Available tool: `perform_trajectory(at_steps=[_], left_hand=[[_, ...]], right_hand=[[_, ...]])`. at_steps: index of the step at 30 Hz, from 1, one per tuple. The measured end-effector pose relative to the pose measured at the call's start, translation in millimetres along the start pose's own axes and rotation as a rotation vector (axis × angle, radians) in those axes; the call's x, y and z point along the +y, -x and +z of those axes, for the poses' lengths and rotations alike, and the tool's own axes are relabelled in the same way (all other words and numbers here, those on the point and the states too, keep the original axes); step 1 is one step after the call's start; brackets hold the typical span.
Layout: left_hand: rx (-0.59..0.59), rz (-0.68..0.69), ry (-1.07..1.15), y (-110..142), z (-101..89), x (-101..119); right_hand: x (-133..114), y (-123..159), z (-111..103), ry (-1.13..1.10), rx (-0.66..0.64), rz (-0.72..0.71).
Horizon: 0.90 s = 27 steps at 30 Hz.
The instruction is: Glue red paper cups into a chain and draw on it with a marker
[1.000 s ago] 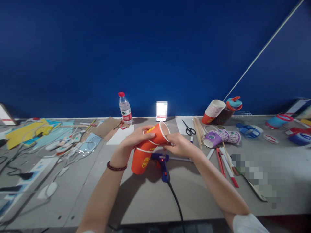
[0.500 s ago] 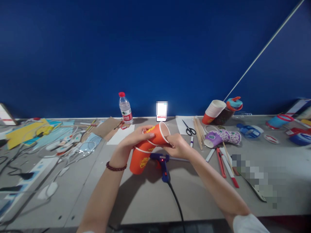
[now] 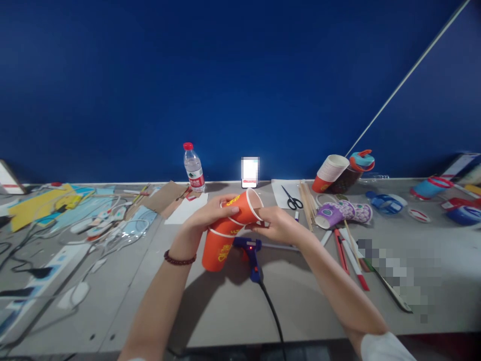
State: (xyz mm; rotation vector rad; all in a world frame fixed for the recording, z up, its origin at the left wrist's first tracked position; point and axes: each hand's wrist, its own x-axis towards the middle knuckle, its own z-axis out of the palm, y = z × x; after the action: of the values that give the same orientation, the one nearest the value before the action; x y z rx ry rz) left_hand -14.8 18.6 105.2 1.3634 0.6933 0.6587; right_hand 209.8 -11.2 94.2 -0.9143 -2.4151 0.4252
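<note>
Two orange paper cups with yellow print are joined at an angle above the grey table. My left hand (image 3: 205, 218) wraps over the upper orange cup (image 3: 244, 206), whose white rim points right. The lower orange cup (image 3: 217, 248) hangs below it, base down. My right hand (image 3: 276, 224) pinches the rim of the upper cup from the right. A blue glue gun (image 3: 251, 250) with a red light lies on the table just under both hands, its black cord (image 3: 272, 311) running toward me.
Scissors (image 3: 292, 199), wooden sticks (image 3: 307, 205), purple cups (image 3: 340, 213) and red-white pens (image 3: 347, 255) lie to the right. A cup stack (image 3: 328, 173) leans at the back. A water bottle (image 3: 193, 168) and a phone (image 3: 250, 172) stand by the blue wall. Cables and paper scraps (image 3: 93, 220) cover the left.
The lower cup swung slightly left and back; both hands stay on the cups almost unmoved.
</note>
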Motion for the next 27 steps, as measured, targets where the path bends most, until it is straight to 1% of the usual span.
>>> perform_trajectory(at_steps=[10, 17, 21, 27], left_hand=[[-0.025, 0.007, 0.024, -0.8, 1.5, 1.8], [-0.028, 0.009, 0.038, -1.9, 1.8, 0.1], [-0.033, 0.011, 0.039, -1.2, 0.1, -1.6], [-0.025, 0.031, 0.009, 5.3, 5.0, 5.7]], right_hand=[[-0.3, -0.3, 1.0, -0.015, 0.027, -0.010], [6.8, -0.6, 9.8, -0.002, 0.092, -0.027], [6.2, -1.5, 12.6, 0.002, 0.108, -0.046], [5.0, -1.4, 17.1, 0.039, 0.144, -0.044]])
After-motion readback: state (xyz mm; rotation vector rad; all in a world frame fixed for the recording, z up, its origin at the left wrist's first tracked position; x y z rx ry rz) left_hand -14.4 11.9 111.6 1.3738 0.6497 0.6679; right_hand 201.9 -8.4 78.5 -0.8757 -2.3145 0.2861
